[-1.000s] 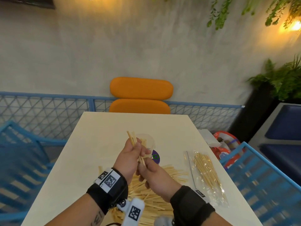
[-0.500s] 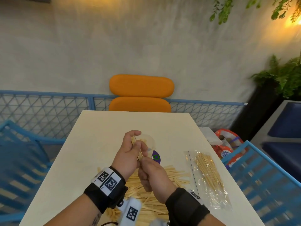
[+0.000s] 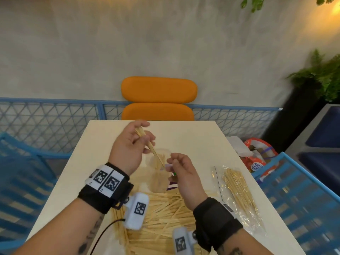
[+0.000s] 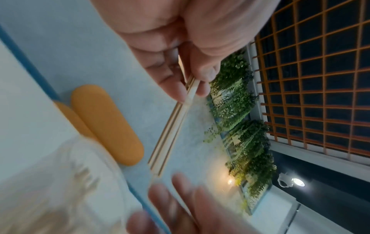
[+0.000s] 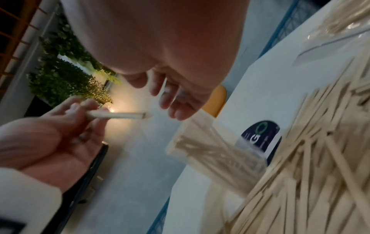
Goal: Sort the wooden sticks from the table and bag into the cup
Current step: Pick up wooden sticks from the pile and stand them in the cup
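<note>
My left hand [image 3: 147,142] pinches a small bundle of wooden sticks [image 3: 150,145] between thumb and fingers, tilted, with the lower ends dipping into the clear plastic cup [image 3: 159,178]. The left wrist view shows the bundle [image 4: 174,126] jutting from the fingertips [image 4: 180,93]. The cup [image 5: 216,156] holds several sticks. My right hand [image 3: 172,161] hovers by the cup's rim, fingers [image 5: 176,106] relaxed and holding nothing. A big pile of loose sticks [image 3: 165,219] lies on the table in front of the cup. A clear bag of thinner sticks [image 3: 239,194] lies to the right.
The cream table [image 3: 193,138] has an orange chair [image 3: 159,90] beyond its far edge and blue chairs [image 3: 303,199] along both sides. A red-and-white bag [image 3: 257,155] sits off the table's right edge. A round dark sticker [image 5: 260,136] lies beside the cup.
My hands have come apart: the right one let go of the bundle and drew off to the right. The left lifted the sticks farther away and tipped their lower ends into the cup.
</note>
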Motion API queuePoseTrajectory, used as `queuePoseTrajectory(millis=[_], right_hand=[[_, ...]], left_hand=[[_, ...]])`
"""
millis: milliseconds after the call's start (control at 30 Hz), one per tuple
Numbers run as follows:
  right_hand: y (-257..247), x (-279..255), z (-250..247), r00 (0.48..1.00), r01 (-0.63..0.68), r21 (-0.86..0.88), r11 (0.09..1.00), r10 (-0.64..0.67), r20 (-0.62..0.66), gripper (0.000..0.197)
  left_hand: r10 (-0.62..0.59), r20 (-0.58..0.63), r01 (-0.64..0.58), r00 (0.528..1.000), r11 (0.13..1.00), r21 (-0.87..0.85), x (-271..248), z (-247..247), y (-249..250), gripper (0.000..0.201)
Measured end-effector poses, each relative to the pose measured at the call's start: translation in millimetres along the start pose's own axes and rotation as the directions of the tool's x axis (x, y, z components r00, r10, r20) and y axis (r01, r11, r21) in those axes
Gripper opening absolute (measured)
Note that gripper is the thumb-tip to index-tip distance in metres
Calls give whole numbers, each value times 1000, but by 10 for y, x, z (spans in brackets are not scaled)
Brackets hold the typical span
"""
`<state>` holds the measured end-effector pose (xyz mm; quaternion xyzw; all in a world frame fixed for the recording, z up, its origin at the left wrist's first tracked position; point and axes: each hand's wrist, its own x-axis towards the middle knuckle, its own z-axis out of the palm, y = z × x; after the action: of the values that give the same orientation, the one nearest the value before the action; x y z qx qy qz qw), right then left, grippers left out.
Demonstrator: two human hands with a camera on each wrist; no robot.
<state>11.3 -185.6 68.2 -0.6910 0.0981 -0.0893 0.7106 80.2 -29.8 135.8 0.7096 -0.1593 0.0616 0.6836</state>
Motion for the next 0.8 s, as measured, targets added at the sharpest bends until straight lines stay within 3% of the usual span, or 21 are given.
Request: queuePoseTrajectory(millis=[67, 167, 300, 467, 633, 800], right_hand=[[54, 83, -101, 993, -4, -24, 1000, 1, -118, 17], [146, 103, -203, 982, -18, -93, 996, 0, -191, 16], [232, 36, -196, 988, -4, -163, 987, -22, -155, 15], [324, 11, -146, 989, 58, -298, 953, -95, -110, 22], [377, 31, -100, 988, 110, -494, 862, -150, -42, 29], [337, 44, -80, 981, 157, -561, 813, -192, -2, 36]], left_hand=[[51, -80, -47, 996, 998, 50, 131, -56, -18, 38], [90, -72, -79, 993, 986, 148, 201, -28, -170, 43], [59, 73, -79, 996, 949, 307, 127, 119, -516, 41], [3, 240, -135, 971, 833, 536, 47, 170, -879, 19], [15, 323, -231, 946, 731, 642, 5, 210, -894, 23], [170, 277, -294, 946, 810, 507, -14, 219, -866, 20]])
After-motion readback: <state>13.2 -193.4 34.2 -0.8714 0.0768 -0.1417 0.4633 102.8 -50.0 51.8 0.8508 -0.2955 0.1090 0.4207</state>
